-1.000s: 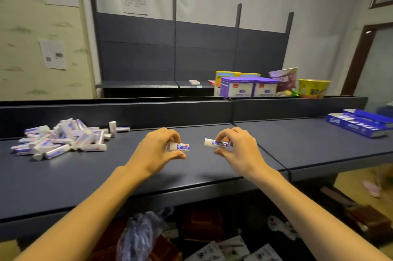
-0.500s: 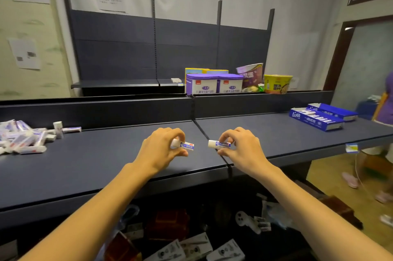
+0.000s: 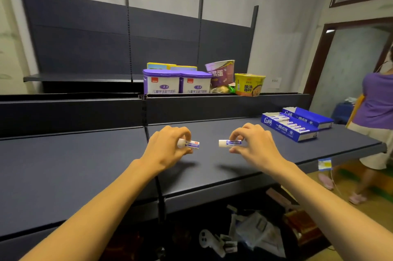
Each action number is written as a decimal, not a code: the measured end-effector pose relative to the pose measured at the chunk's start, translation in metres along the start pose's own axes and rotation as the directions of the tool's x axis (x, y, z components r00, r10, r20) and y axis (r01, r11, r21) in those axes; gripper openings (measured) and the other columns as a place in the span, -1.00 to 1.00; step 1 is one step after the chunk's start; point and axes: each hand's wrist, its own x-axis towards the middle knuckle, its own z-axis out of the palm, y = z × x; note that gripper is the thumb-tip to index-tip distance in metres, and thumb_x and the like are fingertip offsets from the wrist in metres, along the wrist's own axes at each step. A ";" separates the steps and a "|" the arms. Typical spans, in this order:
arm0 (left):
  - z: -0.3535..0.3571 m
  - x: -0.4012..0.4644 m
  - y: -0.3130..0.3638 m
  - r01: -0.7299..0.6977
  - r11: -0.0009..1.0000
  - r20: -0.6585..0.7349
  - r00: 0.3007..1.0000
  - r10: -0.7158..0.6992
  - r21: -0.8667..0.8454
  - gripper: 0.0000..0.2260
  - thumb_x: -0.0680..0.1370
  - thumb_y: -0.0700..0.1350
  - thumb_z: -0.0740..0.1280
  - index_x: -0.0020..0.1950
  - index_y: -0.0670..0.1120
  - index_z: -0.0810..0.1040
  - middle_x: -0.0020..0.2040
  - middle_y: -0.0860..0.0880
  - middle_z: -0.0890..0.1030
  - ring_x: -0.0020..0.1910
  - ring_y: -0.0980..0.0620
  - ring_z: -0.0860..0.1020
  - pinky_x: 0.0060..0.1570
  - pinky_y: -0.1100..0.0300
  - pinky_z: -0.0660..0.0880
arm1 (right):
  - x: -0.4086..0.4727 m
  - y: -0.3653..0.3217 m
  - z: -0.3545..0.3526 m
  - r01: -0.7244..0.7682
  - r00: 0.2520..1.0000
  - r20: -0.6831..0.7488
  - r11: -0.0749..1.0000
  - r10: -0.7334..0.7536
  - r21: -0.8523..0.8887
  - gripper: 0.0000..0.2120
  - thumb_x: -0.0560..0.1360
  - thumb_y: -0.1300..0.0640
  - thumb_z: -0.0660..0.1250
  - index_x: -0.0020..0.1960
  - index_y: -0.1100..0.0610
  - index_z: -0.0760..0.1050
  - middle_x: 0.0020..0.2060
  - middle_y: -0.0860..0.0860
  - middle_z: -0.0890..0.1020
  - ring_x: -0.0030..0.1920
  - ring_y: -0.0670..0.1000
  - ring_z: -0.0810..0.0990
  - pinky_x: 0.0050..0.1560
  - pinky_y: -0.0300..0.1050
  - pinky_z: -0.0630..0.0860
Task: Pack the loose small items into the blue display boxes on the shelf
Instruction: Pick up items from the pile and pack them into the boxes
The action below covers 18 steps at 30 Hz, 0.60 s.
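My left hand (image 3: 168, 147) pinches a small white-and-blue tube (image 3: 191, 144) above the dark shelf (image 3: 85, 167). A second small tube (image 3: 229, 143) is held the same way in my right hand (image 3: 253, 146). Both tubes lie level, a short gap between them. Two blue display boxes stand at the shelf's right end: the nearer one (image 3: 289, 131) holds a row of several tubes, and the farther one (image 3: 308, 117) sits just behind it. The pile of loose tubes is out of view to the left.
On the upper ledge stand two purple-lidded tins (image 3: 176, 83), a purple packet (image 3: 221, 73) and a yellow noodle cup (image 3: 249, 84). A person in a purple top (image 3: 376, 111) stands by the shelf's right end. Bags and boxes (image 3: 251, 235) lie on the floor below.
The view has swung right: the loose pile slid out on the left and the blue boxes came closer. Both hands kept their tubes and moved along the shelf toward the right.
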 end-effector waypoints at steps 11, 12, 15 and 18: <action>0.097 0.111 0.048 0.004 1.000 0.070 0.998 -0.004 0.000 -0.73 0.40 0.12 0.47 -0.01 0.01 0.56 -0.10 0.04 0.58 -0.08 -0.02 0.48 -0.21 0.16 0.32 | 0.056 0.139 0.008 -0.013 1.000 0.004 0.999 0.013 0.047 -0.76 0.41 -0.04 0.47 0.04 -0.03 0.59 0.01 -0.07 0.56 0.06 -0.03 0.46 0.07 -0.03 0.39; 0.108 0.121 0.057 0.001 1.000 0.071 0.997 -0.001 0.004 -0.73 0.41 0.11 0.47 -0.01 0.01 0.56 -0.10 0.05 0.57 -0.07 -0.02 0.48 -0.21 0.17 0.31 | 0.059 0.157 0.007 -0.016 1.000 0.004 0.999 0.016 0.052 -0.76 0.41 -0.04 0.47 0.04 -0.03 0.59 0.00 -0.07 0.56 0.06 -0.03 0.46 0.07 -0.03 0.39; 0.128 0.136 0.073 -0.008 1.000 0.069 0.998 0.008 0.003 -0.76 0.41 0.10 0.46 -0.03 0.02 0.55 -0.09 0.06 0.59 -0.09 0.00 0.46 -0.20 0.17 0.32 | 0.067 0.188 0.005 -0.013 1.000 0.010 0.998 0.012 0.057 -0.76 0.41 -0.04 0.47 0.05 -0.03 0.58 0.02 -0.06 0.57 0.09 -0.03 0.46 0.08 -0.05 0.38; 0.152 0.150 0.094 -0.007 1.000 0.067 0.998 0.006 0.021 -0.77 0.42 0.11 0.46 -0.05 0.05 0.54 -0.07 0.08 0.59 -0.13 0.07 0.41 -0.19 0.20 0.31 | 0.074 0.225 -0.001 -0.003 1.000 0.011 0.997 0.002 0.072 -0.76 0.41 -0.04 0.47 0.05 -0.02 0.58 0.06 -0.05 0.58 0.12 -0.02 0.46 0.06 -0.10 0.32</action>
